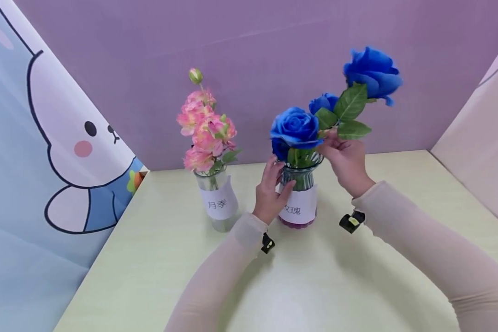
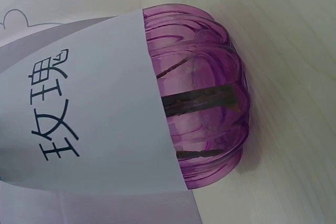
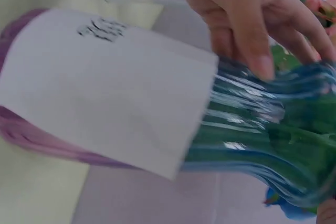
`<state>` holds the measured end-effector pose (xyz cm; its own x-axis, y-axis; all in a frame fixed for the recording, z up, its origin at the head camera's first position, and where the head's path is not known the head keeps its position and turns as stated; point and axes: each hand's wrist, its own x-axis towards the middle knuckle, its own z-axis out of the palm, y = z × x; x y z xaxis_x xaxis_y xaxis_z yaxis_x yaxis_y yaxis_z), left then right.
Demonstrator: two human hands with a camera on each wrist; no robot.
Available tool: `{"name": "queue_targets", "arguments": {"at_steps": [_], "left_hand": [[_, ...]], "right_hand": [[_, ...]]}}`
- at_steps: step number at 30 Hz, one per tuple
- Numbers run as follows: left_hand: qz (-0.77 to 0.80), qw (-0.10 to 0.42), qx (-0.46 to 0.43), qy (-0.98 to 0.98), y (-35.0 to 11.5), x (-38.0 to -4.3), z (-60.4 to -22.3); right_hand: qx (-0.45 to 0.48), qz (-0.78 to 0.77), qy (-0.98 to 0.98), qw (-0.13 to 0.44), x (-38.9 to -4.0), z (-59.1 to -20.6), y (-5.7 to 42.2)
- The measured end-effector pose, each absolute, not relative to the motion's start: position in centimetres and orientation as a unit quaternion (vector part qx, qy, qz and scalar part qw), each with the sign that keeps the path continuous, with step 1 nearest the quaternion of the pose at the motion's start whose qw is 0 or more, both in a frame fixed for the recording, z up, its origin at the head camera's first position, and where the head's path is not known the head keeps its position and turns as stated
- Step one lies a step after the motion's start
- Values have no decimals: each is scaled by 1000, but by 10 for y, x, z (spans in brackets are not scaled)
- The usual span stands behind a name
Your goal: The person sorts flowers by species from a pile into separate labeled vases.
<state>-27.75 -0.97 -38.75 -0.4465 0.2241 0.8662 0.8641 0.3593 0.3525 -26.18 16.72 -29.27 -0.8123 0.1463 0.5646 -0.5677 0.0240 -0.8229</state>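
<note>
A ribbed glass vase (image 1: 302, 179), blue at the neck and purple at the base, stands upright on the table with a white paper label (image 2: 105, 114). My left hand (image 1: 269, 193) holds its neck from the left, thumb in front; the right wrist view shows this hand (image 3: 241, 14) too. At the vase mouth, to the right, my right hand (image 1: 346, 159) pinches the stem of a blue rose (image 1: 373, 74), which leans right with green leaves (image 1: 352, 103). Other blue roses (image 1: 295, 127) sit in the vase. Through the purple base (image 2: 210, 66) dark stem ends (image 2: 205, 99) show.
Left of the blue roses, a clear glass vase (image 1: 209, 183) with a white label holds pink flowers (image 1: 207, 131). A purple wall panel (image 1: 249, 69) rises behind the pale table (image 1: 157, 258). A cartoon rabbit panel (image 1: 79, 152) borders the left side, a pale panel (image 1: 481, 133) the right.
</note>
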Motion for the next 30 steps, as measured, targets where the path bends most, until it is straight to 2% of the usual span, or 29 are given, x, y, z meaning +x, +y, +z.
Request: {"name": "queue_targets", "arguments": {"at_steps": [7, 11, 14, 21, 30], "left_hand": [[-426, 370, -372, -737, -7, -276, -384], [-427, 368, -370, -739, -7, -275, -382], [-431, 363, -368, -740, -7, -275, -382], [-441, 352, -362, -742, -8, -276, -385], [-447, 346, -350, -747, -9, -274, -385]], "right_hand": [[176, 625, -690, 321, -262, -271, 176], [164, 578, -739, 305, -263, -262, 182], [159, 563, -765, 268, -264, -260, 186], [189, 685, -682, 173, -261, -263, 189], [123, 723, -646, 211, -256, -261, 180]]}}
